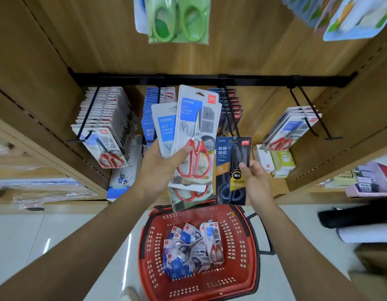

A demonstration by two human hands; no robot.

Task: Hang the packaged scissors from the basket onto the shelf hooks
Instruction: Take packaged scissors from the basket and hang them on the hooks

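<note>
The basket (238, 268) is red, its walls dotted with rows of small pale slots. The pale grey pack (183, 127) has a blue panel, a red logo corner and scissors (195, 158) with red handles. The dark pack (226, 153) beside it is navy-black with an orange-gold band and a yellow label. The shelf (253, 51) is light wood grain, the rail (188, 78) black. Overhead hangs a green pack (177, 20).

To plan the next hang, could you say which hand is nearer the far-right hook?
Right. The right hand, holding a dark pack, is left of and below that hook; the left hand, gripping red-handled packs, is farther left.
</note>
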